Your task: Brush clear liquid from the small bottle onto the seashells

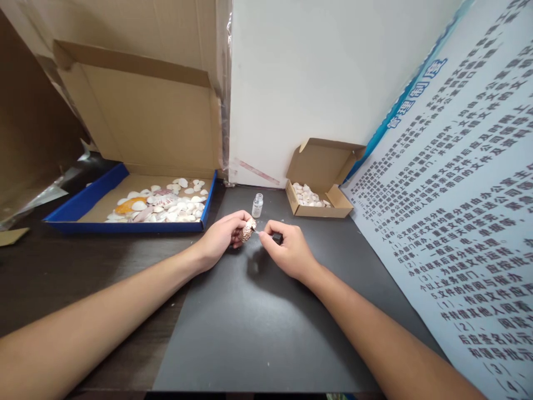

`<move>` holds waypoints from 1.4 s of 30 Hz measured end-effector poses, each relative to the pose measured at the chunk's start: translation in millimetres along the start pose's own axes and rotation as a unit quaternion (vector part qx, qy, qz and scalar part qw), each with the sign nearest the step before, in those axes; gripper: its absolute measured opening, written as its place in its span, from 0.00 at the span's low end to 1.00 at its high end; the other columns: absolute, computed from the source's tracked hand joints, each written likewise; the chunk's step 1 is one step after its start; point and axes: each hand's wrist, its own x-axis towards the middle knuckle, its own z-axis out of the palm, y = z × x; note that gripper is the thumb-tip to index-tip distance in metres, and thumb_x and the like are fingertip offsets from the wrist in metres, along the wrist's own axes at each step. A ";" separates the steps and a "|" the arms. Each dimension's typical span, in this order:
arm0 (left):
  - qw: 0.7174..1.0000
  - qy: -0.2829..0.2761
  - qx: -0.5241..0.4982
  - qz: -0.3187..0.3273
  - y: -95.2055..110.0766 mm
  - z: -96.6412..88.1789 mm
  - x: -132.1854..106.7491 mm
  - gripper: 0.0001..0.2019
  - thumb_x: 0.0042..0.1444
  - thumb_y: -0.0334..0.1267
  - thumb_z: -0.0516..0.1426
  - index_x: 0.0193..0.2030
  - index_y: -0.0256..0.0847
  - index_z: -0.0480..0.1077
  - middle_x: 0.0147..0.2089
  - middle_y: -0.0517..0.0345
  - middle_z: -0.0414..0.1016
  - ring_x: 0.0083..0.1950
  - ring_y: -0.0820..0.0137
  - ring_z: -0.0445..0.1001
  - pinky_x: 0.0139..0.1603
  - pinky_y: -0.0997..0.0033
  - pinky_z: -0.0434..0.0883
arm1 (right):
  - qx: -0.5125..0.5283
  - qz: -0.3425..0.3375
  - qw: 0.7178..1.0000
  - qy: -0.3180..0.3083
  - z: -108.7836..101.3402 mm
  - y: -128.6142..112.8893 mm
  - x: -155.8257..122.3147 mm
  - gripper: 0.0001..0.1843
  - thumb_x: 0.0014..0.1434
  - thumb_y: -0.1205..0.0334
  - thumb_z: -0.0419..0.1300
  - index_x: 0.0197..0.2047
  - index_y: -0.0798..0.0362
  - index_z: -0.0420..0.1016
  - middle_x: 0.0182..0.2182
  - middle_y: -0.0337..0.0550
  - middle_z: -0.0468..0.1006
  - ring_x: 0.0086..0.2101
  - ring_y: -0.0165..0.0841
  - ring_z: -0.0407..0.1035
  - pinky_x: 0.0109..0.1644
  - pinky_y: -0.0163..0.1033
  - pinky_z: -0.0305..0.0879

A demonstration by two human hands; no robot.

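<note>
My left hand [220,239] grips a brown-and-white patterned shell [249,229] just above a dark grey mat [258,322]. My right hand [289,250] pinches something very small and thin at the shell's right edge; what it is cannot be made out. A small clear glass vial [257,205] stands upright just behind both hands, open at the top.
A blue-rimmed cardboard tray [125,226] holding several pale shells lies at the back left. A small open cardboard box [320,191] with several shells sits at the back right. A large printed poster [458,222] leans along the right side. A white wall stands behind.
</note>
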 end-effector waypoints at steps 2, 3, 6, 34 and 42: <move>1.000 0.002 0.002 -0.001 -0.3 -0.5 -0.1 0.02 0.50 0.35 0.52 0.29 0.39 0.63 0.24 0.62 0.58 0.24 0.74 0.54 0.24 0.75 0.55 | -0.016 0.018 1.000 0.007 0.1 0.9 0.7 0.12 0.56 0.61 0.55 0.22 0.52 0.60 0.20 0.33 0.61 0.24 0.27 0.56 0.31 0.34 0.52; 1.000 0.002 0.003 -0.001 -0.2 -0.7 -0.3 0.02 0.50 0.35 0.52 0.29 0.39 0.63 0.24 0.62 0.58 0.24 0.74 0.55 0.24 0.75 0.55 | -0.020 0.024 0.999 0.012 0.0 1.1 0.9 0.12 0.56 0.62 0.55 0.22 0.52 0.60 0.20 0.33 0.61 0.24 0.28 0.56 0.31 0.34 0.52; 1.000 0.003 0.005 0.001 0.5 -1.1 -0.7 0.03 0.50 0.35 0.53 0.29 0.39 0.63 0.24 0.62 0.58 0.25 0.74 0.55 0.24 0.75 0.55 | 0.004 0.014 1.000 0.019 -1.0 0.0 0.6 0.12 0.56 0.62 0.54 0.22 0.52 0.60 0.20 0.33 0.60 0.24 0.28 0.56 0.30 0.34 0.52; 1.000 0.006 0.005 -0.005 1.2 -1.1 -0.3 0.03 0.49 0.35 0.53 0.29 0.39 0.64 0.24 0.61 0.59 0.25 0.74 0.56 0.24 0.75 0.56 | 0.022 -0.020 0.999 0.020 -2.0 -2.2 0.9 0.12 0.58 0.60 0.54 0.24 0.52 0.62 0.21 0.34 0.63 0.25 0.28 0.57 0.31 0.33 0.53; 1.000 0.014 0.001 -0.006 0.9 -0.7 -0.9 0.02 0.49 0.34 0.53 0.29 0.38 0.63 0.23 0.62 0.59 0.24 0.75 0.56 0.23 0.76 0.56 | 0.020 -0.011 0.999 0.032 -2.5 -2.5 0.6 0.14 0.57 0.61 0.54 0.22 0.52 0.56 0.20 0.33 0.58 0.24 0.27 0.54 0.31 0.34 0.51</move>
